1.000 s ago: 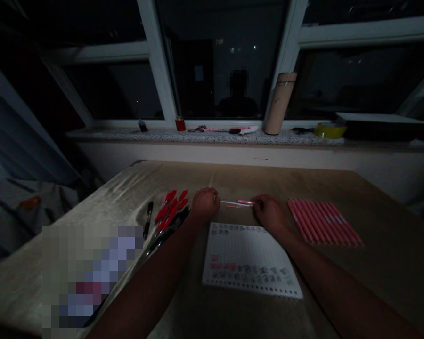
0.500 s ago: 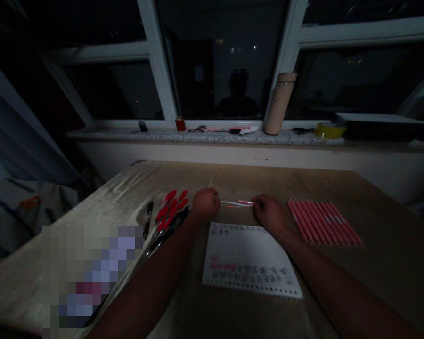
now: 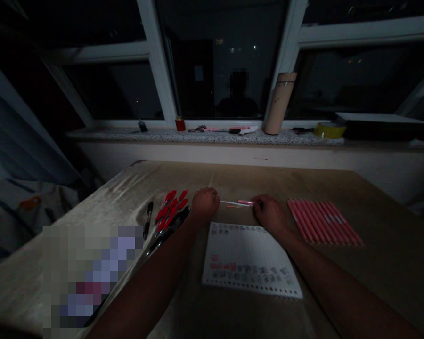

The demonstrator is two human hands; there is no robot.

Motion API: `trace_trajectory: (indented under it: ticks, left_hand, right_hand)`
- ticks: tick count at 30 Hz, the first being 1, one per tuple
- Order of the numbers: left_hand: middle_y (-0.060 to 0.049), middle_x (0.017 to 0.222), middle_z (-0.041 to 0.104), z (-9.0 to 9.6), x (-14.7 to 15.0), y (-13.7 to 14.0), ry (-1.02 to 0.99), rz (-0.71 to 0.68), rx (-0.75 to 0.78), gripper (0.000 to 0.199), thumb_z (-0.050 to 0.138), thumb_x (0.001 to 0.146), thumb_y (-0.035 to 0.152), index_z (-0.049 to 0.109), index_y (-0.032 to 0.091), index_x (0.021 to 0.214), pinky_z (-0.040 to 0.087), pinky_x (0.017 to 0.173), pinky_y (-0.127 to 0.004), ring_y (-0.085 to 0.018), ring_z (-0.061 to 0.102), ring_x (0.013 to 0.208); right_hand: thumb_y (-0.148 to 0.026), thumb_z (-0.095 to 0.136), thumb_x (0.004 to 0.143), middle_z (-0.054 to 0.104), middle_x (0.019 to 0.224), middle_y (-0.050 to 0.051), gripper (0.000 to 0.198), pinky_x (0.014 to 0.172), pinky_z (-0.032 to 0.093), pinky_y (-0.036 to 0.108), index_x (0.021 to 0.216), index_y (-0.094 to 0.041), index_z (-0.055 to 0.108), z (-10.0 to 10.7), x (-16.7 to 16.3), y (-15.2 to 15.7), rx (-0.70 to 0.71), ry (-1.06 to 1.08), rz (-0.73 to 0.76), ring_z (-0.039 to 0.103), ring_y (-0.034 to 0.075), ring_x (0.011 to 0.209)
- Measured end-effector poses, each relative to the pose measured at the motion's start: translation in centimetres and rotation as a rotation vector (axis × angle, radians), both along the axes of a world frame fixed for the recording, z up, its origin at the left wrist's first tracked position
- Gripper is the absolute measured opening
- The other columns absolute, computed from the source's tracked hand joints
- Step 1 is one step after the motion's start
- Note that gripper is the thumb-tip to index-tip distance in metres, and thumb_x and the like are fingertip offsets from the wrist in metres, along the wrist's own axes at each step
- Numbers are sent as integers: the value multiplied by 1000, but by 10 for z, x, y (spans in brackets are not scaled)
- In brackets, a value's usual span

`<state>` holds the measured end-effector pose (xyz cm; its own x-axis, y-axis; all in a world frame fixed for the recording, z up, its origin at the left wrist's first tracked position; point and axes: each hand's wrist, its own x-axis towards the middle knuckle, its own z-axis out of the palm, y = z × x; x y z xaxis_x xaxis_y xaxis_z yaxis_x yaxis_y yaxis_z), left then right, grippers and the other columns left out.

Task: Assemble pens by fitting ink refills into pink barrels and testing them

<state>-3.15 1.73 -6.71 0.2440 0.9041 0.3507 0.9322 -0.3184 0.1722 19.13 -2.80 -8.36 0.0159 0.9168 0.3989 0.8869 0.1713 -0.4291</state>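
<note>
My left hand (image 3: 205, 203) rests on the table with its fingers curled; what they hold, if anything, is hidden. Just off its fingertips starts a thin white stick (image 3: 229, 203), like a pen refill, which runs toward my right hand (image 3: 268, 212). That hand is also closed, resting on the table, and its grip is hidden. A pink tube (image 3: 245, 201), like a pen barrel, lies by its fingertips. A short orange-pink piece (image 3: 231, 206) lies between the hands. Below them is a lined sheet (image 3: 249, 256) with punched holes and rows of small red and black marks.
Several pink pens or pencils (image 3: 323, 221) lie in a row at right. At left are red-capped pens (image 3: 171, 207), black pens (image 3: 178, 217) and a blurred-out item (image 3: 102, 268). The windowsill (image 3: 162, 136) holds a tall tan cylinder (image 3: 280, 103) and yellow tape (image 3: 330, 131).
</note>
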Motion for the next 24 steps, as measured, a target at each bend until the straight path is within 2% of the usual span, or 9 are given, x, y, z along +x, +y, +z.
trace_trajectory:
  ticks: [4, 9, 15, 24]
  left_hand:
    - [-10, 90, 66, 1, -1, -1, 4, 67, -2, 34, 31, 90, 27, 62, 16, 87, 41, 78, -31, -20, 60, 85]
    - [-10, 90, 67, -1, -2, 1, -61, 147, -75, 42, 22, 94, 32, 61, 16, 91, 40, 71, -28, -20, 62, 84]
    - [-10, 91, 68, 0, -1, 2, -73, 162, -117, 42, 23, 94, 31, 62, 16, 92, 40, 71, -27, -19, 62, 84]
    - [-10, 90, 68, -4, -2, 3, -55, 156, -85, 41, 23, 93, 32, 61, 17, 88, 39, 70, -28, -19, 62, 83]
  right_hand:
    - [-17, 43, 81, 67, 93, 8, 26, 82, 40, 28, 91, -16, 66, 1, 0, 0, 6, 33, 2, 59, 19, 89]
    - [-19, 37, 85, 67, 98, 9, 29, 80, 40, 28, 98, -15, 63, 4, 0, -2, -2, 72, 5, 59, 19, 90]
    - [-21, 36, 87, 67, 95, 10, 29, 78, 40, 27, 97, -15, 63, 4, 0, -2, -19, 71, -17, 60, 20, 87]
    - [-21, 38, 87, 68, 93, 8, 27, 76, 39, 26, 95, -16, 63, 4, -1, -2, -13, 43, -30, 60, 18, 85]
